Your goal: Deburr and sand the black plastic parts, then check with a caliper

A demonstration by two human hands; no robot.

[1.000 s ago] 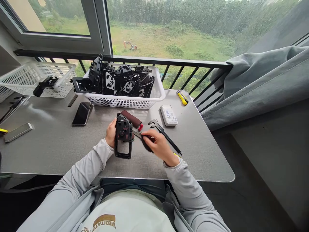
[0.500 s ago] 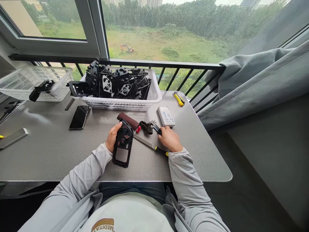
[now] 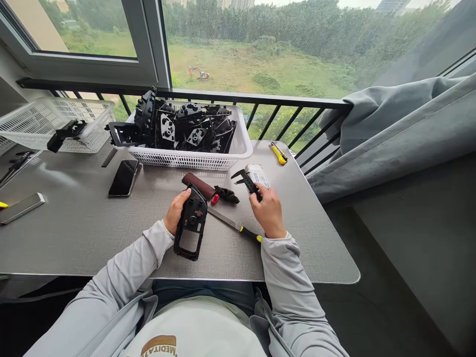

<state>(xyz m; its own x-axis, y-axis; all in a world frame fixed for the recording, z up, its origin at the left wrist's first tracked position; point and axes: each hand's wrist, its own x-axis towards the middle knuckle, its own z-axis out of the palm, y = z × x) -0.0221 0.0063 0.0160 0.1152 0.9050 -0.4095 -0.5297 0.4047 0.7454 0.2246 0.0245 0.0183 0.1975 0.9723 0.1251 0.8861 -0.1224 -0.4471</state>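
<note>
My left hand (image 3: pixel 177 210) grips the upper left edge of a black plastic housing (image 3: pixel 192 218), which has a rectangular opening at its lower end. My right hand (image 3: pixel 268 210) is closed around a dark caliper (image 3: pixel 248 181), whose jaws point left and are held above the table. Just behind the caliper lies a white box with printed text (image 3: pixel 257 171), partly covered by it. Between the hands lie a dark red-brown roll (image 3: pixel 199 186), a crumpled black piece (image 3: pixel 227 195) with a small red item (image 3: pixel 214 199) beside it, and a flat file (image 3: pixel 225 219) with a black and yellow handle.
A white basket (image 3: pixel 186 159) heaped with black plastic parts stands at the back. A phone (image 3: pixel 123 178) lies left, and a yellow utility knife (image 3: pixel 278 153) lies back right. Another white basket (image 3: pixel 98 134) is far left. Black railing (image 3: pixel 297 102) runs behind the table.
My right hand has lifted the caliper up from beside the black piece and turned it, so its jaws now point left. The left hand still holds the housing, nearly unmoved.
</note>
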